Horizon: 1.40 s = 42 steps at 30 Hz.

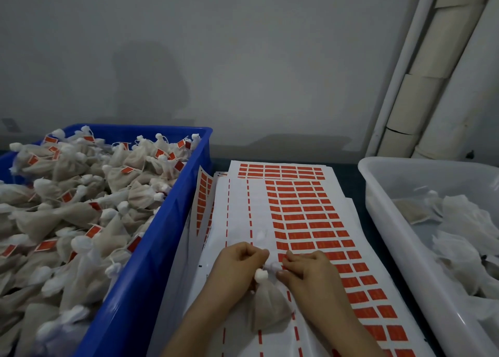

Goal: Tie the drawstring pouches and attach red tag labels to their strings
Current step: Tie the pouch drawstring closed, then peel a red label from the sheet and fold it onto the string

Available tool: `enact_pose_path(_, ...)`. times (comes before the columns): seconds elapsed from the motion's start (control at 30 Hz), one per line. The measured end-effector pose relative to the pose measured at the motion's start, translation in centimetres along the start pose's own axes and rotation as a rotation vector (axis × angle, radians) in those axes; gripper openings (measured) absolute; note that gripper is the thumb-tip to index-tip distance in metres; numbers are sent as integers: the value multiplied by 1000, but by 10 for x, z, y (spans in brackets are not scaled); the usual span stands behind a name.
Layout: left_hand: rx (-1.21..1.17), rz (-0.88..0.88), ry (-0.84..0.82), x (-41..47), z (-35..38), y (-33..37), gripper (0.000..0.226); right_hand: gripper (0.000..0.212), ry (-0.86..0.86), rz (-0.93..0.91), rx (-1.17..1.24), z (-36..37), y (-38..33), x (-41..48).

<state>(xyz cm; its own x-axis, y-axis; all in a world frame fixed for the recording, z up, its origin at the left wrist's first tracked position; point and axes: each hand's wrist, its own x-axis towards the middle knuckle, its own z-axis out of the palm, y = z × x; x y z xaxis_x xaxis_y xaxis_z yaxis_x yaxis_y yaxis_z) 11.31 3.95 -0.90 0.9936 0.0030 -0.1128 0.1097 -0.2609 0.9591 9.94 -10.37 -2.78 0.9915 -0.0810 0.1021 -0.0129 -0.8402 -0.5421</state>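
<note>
A drawstring pouch (267, 309) is seen on the near part of the label sheet (237, 208). Its filled, beige body is laid on the sheet and its gathered white neck is turned towards the sheet's far end. The neck is pinched by the curled fingers and thumb of the left hand (239, 262). A white bit just beyond the neck is pinched between the fingertips of the right hand (307, 271); whether it is string or cloth cannot be told. The two hands are held close together over the sheet, both forearms being stretched in from its near edge.

The right half of the label sheet is covered by rows of red tag labels (302, 216), while its left half is peeled bare, with only dashed red strips left. More such sheets are stacked beneath it and fanned out at its far end.

Just left of the label sheet a blue crate (151, 248) is placed, heaped with tied pouches (81, 208), many with a red tag on the string. To the right of the sheet, a white tub (383, 208) is set, and limp, flat pouches (459, 221) are piled inside it. Beyond the sheet a grey wall (243, 60) is seen, and beyond its right side pale pipes (432, 60) are run up the wall.
</note>
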Motion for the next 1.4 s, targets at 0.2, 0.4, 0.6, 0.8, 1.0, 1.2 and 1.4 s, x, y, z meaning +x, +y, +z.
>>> enact_pose_path(0.2, -8, -2, -1, 0, 1, -3, 20, 34, 9, -93, -80, 0, 2, -1)
enact_pose_path(0.4, 14, -12, 1, -1, 0, -2, 19, 36, 12, -129, -90, 1, 3, -2)
enact_pose_path(0.6, 89, -6, -2, 0, -2, -2, 17, 38, -31, -89, -112, -3, 6, -1)
enact_pose_path(0.8, 97, -3, -16, 1, -1, -2, 18, 33, 49, -114, -66, 2, 5, -6)
enact_pose_path(1.0, 108, -13, -16, 1, 0, -3, 19, 27, 120, -111, -74, 6, 6, -4)
enact_pose_path(1.2, 61, -13, -50, -2, -1, 1, 15, 20, 104, -56, -20, 6, 8, -1)
enact_pose_path(1.4, -105, -2, -94, -5, -5, 6, 7, 5, 222, 170, 307, -10, 11, 1)
